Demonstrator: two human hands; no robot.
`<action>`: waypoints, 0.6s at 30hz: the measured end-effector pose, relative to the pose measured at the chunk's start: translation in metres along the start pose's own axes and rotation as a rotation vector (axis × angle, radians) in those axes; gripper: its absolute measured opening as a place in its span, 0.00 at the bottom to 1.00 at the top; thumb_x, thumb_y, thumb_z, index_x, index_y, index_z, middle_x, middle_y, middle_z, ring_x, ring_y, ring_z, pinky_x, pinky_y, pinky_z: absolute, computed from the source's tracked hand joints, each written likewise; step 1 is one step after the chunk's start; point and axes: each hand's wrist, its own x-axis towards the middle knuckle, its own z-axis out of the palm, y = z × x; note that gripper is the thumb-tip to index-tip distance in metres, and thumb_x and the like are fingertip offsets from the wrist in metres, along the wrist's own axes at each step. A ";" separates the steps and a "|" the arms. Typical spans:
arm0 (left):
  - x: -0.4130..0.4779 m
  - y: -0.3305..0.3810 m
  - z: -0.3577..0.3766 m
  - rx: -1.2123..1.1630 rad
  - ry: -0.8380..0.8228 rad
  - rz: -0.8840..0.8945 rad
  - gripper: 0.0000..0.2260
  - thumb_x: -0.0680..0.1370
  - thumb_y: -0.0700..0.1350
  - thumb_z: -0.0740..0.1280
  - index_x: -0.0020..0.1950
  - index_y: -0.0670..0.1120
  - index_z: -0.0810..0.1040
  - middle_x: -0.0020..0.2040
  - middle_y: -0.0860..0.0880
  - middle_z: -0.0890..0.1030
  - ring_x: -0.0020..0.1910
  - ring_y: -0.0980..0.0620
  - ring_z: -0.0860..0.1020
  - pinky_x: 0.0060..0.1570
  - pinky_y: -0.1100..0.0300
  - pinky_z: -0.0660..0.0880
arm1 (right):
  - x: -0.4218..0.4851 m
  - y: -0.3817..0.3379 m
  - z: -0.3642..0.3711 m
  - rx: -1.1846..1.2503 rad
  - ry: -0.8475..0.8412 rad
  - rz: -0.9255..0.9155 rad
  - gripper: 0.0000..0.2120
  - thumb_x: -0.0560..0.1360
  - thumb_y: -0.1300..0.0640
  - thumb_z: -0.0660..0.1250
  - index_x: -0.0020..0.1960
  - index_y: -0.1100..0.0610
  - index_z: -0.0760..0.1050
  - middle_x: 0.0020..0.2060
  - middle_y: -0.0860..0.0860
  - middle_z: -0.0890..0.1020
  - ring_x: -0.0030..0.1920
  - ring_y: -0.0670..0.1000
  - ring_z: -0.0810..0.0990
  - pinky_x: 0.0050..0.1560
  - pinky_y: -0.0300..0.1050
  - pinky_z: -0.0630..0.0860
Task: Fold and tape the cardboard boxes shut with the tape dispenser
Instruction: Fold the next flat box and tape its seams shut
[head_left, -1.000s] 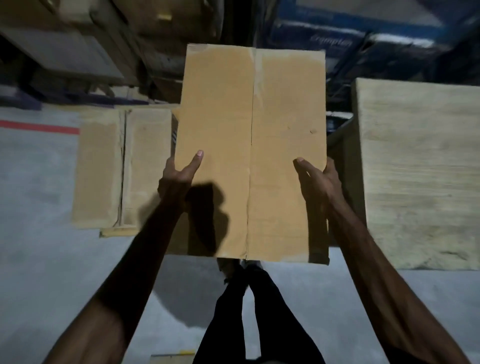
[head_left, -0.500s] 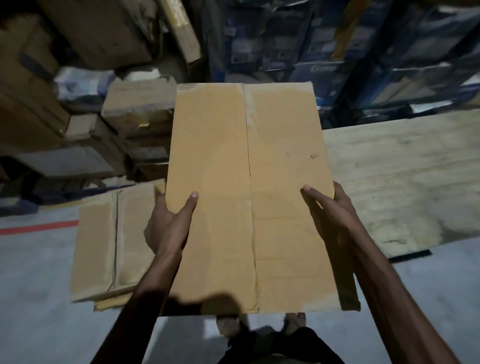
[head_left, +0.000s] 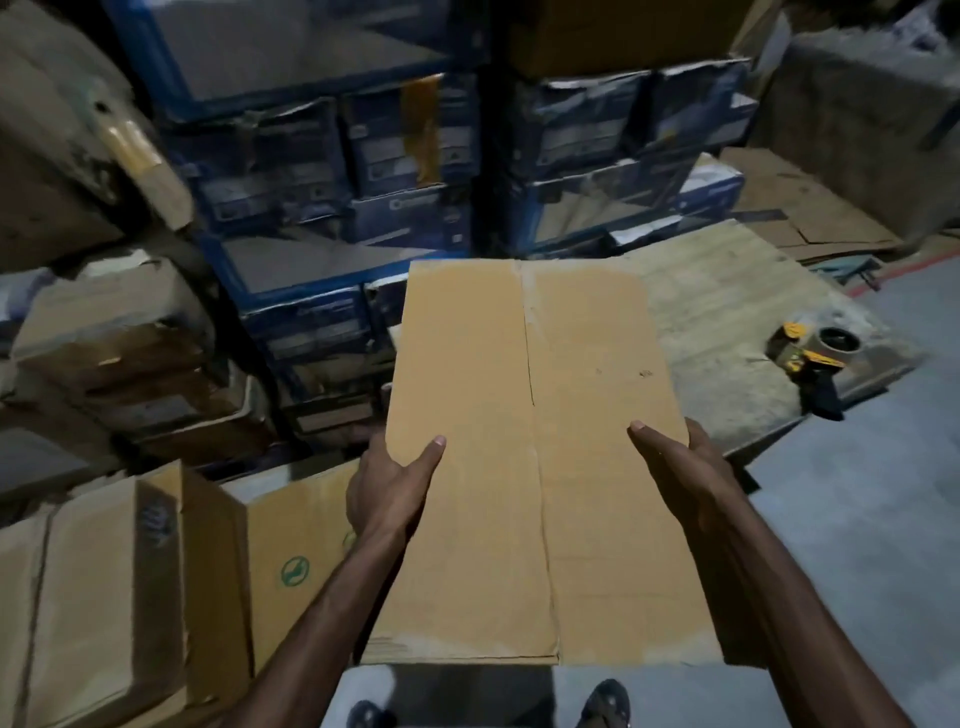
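Cardboard box (head_left: 535, 467), flattened, is held up in front of the person: left hand (head_left: 387, 491) and right hand (head_left: 680, 467) grip its side edges, thumbs on top. Tape dispenser (head_left: 813, 353) lies on the wooden table (head_left: 727, 322), well apart.

The cardboard box (head_left: 535, 467) is plain tan, with a paler strip down its middle seam. The tape dispenser (head_left: 810, 353) is yellow and black. The stacked cartons (head_left: 571, 135) behind are dark blue with pale print, and one bears an amber tape strip (head_left: 421, 130). A tan carton (head_left: 291, 519) at left shows a green round mark (head_left: 295, 571). The floor (head_left: 857, 545) is grey with a red line (head_left: 904, 267).
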 end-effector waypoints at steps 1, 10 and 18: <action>-0.006 0.013 0.024 0.005 -0.014 -0.002 0.34 0.69 0.74 0.68 0.68 0.56 0.75 0.60 0.51 0.82 0.56 0.43 0.81 0.55 0.47 0.78 | 0.016 0.006 -0.021 -0.017 0.009 -0.013 0.27 0.77 0.49 0.75 0.72 0.55 0.73 0.58 0.52 0.81 0.45 0.45 0.78 0.41 0.35 0.74; -0.002 0.110 0.128 0.113 -0.136 -0.010 0.43 0.65 0.79 0.67 0.68 0.51 0.69 0.60 0.50 0.81 0.57 0.41 0.80 0.57 0.45 0.78 | 0.139 0.000 -0.120 -0.320 0.097 -0.022 0.36 0.69 0.27 0.70 0.70 0.46 0.72 0.63 0.52 0.82 0.62 0.60 0.79 0.60 0.56 0.76; 0.015 0.137 0.156 -0.396 -0.278 -0.028 0.36 0.75 0.57 0.78 0.79 0.56 0.66 0.63 0.58 0.76 0.62 0.53 0.76 0.60 0.56 0.71 | 0.210 -0.009 -0.123 -0.632 0.163 -0.090 0.44 0.71 0.22 0.60 0.76 0.50 0.65 0.68 0.57 0.79 0.65 0.64 0.77 0.58 0.58 0.73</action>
